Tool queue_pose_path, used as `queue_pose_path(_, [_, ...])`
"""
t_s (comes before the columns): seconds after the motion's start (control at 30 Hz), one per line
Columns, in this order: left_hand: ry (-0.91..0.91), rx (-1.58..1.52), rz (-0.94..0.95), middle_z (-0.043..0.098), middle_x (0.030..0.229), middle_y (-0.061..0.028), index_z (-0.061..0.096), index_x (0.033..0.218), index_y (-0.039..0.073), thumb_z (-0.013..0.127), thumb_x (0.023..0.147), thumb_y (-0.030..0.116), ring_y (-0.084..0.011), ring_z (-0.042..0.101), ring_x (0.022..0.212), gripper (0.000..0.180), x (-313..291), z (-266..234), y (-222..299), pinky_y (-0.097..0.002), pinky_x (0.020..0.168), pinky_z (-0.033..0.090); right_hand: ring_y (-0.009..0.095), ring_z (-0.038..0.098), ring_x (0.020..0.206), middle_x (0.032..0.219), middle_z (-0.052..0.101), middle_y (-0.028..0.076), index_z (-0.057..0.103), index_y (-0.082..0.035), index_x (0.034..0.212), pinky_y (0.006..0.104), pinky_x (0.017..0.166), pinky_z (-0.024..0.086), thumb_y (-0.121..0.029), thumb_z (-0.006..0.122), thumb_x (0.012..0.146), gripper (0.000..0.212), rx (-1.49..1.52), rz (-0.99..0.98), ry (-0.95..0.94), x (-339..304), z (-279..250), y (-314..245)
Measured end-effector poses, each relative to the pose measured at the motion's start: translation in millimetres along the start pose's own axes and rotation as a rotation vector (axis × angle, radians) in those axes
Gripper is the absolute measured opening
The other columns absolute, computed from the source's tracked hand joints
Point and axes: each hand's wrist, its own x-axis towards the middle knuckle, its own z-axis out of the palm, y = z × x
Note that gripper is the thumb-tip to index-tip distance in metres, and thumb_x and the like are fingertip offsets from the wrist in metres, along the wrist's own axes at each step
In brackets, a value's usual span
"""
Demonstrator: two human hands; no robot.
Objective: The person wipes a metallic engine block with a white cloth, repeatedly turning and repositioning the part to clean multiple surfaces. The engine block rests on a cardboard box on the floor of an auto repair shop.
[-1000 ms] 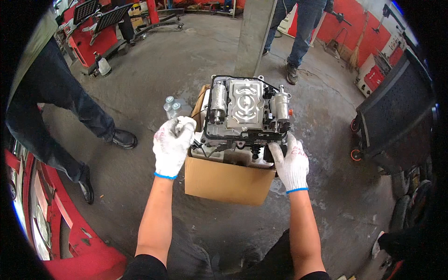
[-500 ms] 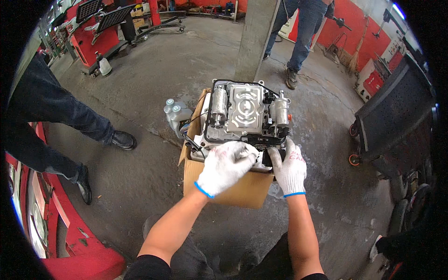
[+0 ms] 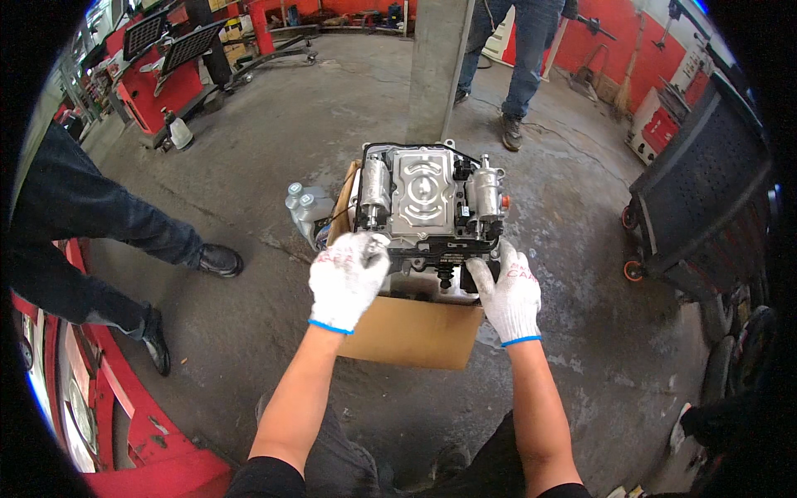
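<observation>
A gearbox mechatronic unit (image 3: 424, 189), with a silver cover plate, a metal cylinder on each side and a black frame, rests on top of an open cardboard box (image 3: 411, 332). My left hand (image 3: 349, 278), in a white knit glove with a blue cuff, is at the unit's front left corner. Its fingers are curled in, and what they hold, if anything, is hidden. My right hand (image 3: 508, 297), gloved the same way, grips the front right corner, thumb in front and fingers along the side. Between the hands, a black ribbed part (image 3: 446, 275) shows at the unit's front.
Grey bottles (image 3: 304, 207) stand left of the box, and a concrete post (image 3: 436, 79) rises behind it. A black wheeled cart (image 3: 693, 183) is at right. One person's legs (image 3: 116, 207) are at left beside red equipment (image 3: 149, 440); another person (image 3: 525, 62) stands behind the post.
My left hand has moved left from the unit's front middle to its left corner, uncovering the black ribbed part. My right hand keeps its place at the right corner. The view has shifted slightly.
</observation>
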Motion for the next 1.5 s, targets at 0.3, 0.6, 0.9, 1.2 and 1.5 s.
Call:
queue_pose_path(0.3, [-0.426,-0.300,0.198,0.074,0.090,-0.0116,0.075,0.098,0.012,0.067,0.090,0.032,-0.0317,0.072,0.083,0.023,-40,5,76,-0.0413,0.075,0.057,0.039,0.067,0.102,0.116,0.065,0.019,0.055,-0.006,0.137,0.0485,0.087,0.054,-0.049,0.068,0.091,0.064,-0.023,0.006,0.005,0,2,2])
queue_pose_path(0.6, [-0.063,0.081,0.238,0.068,0.093,-0.0092,0.072,0.107,0.014,0.073,0.082,0.024,-0.0308,0.068,0.084,0.027,-7,1,30,-0.0441,0.074,0.055,0.041,0.066,0.105,0.114,0.066,0.024,0.059,-0.002,0.133,0.0484,0.090,0.053,-0.046,0.067,0.093,0.060,0.015,0.019,-0.003,-3,-7,-11])
queue_pose_path(0.9, [-0.335,0.248,0.104,0.074,0.092,-0.0139,0.075,0.093,0.010,0.065,0.084,0.035,-0.0322,0.071,0.089,0.029,5,-42,8,-0.0435,0.081,0.056,0.039,0.067,0.103,0.116,0.065,0.020,0.056,-0.006,0.136,0.0490,0.088,0.053,-0.052,0.066,0.092,0.064,-0.035,0.019,0.011,-2,-1,0])
queue_pose_path(1.2, [-0.361,-0.011,0.156,0.073,0.092,-0.0121,0.076,0.093,0.013,0.067,0.086,0.028,-0.0325,0.071,0.089,0.019,12,-60,6,-0.0422,0.082,0.055,0.040,0.066,0.106,0.117,0.064,0.020,0.054,-0.008,0.138,0.0501,0.089,0.053,-0.056,0.062,0.093,0.066,-0.027,0.033,-0.030,-1,-2,0])
queue_pose_path(1.5, [-0.169,0.063,0.185,0.073,0.096,-0.0090,0.074,0.097,0.016,0.070,0.083,0.025,-0.0307,0.071,0.089,0.017,-1,2,22,-0.0423,0.080,0.056,0.041,0.066,0.107,0.116,0.064,0.022,0.055,-0.005,0.136,0.0504,0.090,0.052,-0.057,0.061,0.094,0.068,-0.025,0.063,-0.076,-1,-5,-5])
